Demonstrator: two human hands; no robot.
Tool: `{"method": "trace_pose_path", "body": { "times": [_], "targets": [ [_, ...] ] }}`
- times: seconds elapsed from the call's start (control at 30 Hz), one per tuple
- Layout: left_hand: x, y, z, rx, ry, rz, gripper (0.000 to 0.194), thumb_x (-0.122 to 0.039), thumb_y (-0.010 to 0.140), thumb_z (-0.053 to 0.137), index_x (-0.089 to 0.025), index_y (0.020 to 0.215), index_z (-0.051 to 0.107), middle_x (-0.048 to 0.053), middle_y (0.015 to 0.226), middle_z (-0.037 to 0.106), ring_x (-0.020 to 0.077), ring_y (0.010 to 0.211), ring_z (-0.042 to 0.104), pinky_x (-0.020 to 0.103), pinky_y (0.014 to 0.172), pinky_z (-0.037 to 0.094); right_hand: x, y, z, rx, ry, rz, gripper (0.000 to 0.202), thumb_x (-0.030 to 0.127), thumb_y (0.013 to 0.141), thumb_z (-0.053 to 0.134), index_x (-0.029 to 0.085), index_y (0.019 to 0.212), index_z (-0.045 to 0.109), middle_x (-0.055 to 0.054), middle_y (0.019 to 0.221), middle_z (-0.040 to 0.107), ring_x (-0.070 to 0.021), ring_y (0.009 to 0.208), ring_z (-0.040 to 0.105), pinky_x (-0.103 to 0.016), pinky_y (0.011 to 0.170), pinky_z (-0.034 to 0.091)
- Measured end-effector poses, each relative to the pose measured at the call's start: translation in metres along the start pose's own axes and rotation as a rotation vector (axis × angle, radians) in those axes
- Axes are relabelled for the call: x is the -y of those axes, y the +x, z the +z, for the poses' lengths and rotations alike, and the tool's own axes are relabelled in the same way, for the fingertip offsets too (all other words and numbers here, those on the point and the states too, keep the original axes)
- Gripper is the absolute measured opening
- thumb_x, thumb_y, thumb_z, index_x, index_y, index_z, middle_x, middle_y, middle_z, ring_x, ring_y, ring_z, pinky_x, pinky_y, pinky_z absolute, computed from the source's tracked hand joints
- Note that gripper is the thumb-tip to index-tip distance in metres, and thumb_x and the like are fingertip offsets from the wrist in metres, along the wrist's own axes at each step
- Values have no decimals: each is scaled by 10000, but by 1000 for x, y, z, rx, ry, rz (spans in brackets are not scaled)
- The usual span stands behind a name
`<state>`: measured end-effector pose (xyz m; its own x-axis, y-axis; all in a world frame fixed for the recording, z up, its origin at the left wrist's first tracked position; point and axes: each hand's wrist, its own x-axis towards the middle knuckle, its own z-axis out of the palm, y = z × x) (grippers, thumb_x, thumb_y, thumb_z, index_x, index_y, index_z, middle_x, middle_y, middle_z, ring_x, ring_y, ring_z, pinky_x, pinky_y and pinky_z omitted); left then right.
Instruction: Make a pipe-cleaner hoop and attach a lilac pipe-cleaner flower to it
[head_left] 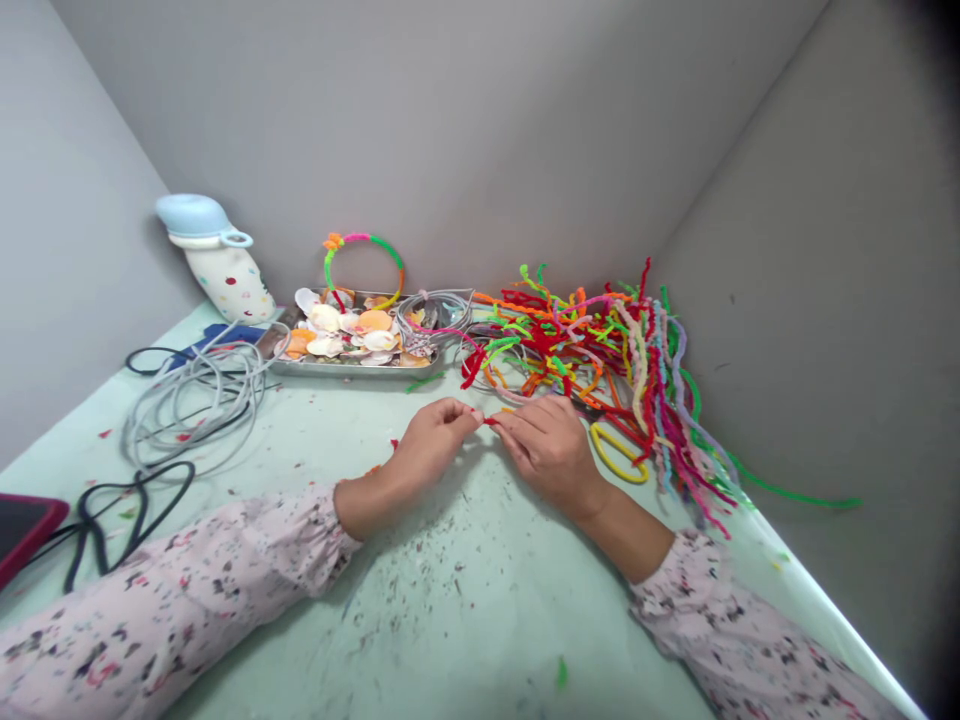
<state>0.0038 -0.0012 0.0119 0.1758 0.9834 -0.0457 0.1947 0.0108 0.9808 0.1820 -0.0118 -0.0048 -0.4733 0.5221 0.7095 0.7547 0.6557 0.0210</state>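
Observation:
Both hands meet over the middle of the table, just in front of the pile of colourful pipe cleaners (570, 340). My left hand (435, 440) is closed in a pinch, with its fingertips at one end of a short red pipe cleaner piece (490, 421). From the other side, the fingers of my right hand (551, 450) close on the same red piece. Most of it is hidden by the fingers. A yellow loop of scissor handle (619, 455) lies right of my right hand. Small red and orange scraps (394, 444) lie by my left wrist.
Behind my hands stands a metal tray (352, 369) of seashells, with a multicoloured pipe cleaner ring (401, 262) upright in it. Coiled grey cable (199, 400) and black cord (97, 520) lie left. A blue-lidded bottle (225, 270) and red-edged device (30, 530) are also left.

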Motion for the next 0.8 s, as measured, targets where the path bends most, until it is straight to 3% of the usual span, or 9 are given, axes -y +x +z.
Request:
{"method": "trace_pose_path", "body": {
  "times": [0.17, 0.3, 0.57, 0.8],
  "targets": [
    [0, -6, -3, -213, 325, 387, 154, -252, 821, 564, -159, 941, 585, 40, 902, 567, 138, 741, 509, 277, 687, 427, 0, 1, 0, -6, 24, 57, 126, 204, 896, 548, 184, 916, 671, -42, 804, 682, -188, 860, 590, -344, 822, 377],
    [3, -8, -5, -194, 498, 613, 111, -166, 842, 541, -178, 934, 601, 46, 909, 569, 157, 823, 523, 288, 739, 443, 0, 1, -1, 13, 24, 76, 143, 219, 903, 538, 185, 904, 676, -50, 789, 673, -194, 857, 584, -344, 809, 378],
    [9, -3, -7, -179, 632, 784, 140, -198, 890, 525, -175, 958, 646, 58, 880, 594, 168, 860, 566, 302, 780, 474, 0, 1, -1, 16, 34, 81, 146, 216, 903, 537, 183, 905, 679, -46, 789, 669, -185, 844, 579, -345, 812, 376],
    [6, -5, -6, -161, 687, 724, 150, -213, 901, 509, -174, 934, 650, 51, 860, 604, 165, 831, 574, 295, 765, 470, -1, 0, -2, -7, 25, 66, 131, 203, 896, 545, 184, 926, 672, -44, 797, 677, -183, 820, 576, -345, 793, 372]
  ]
}}
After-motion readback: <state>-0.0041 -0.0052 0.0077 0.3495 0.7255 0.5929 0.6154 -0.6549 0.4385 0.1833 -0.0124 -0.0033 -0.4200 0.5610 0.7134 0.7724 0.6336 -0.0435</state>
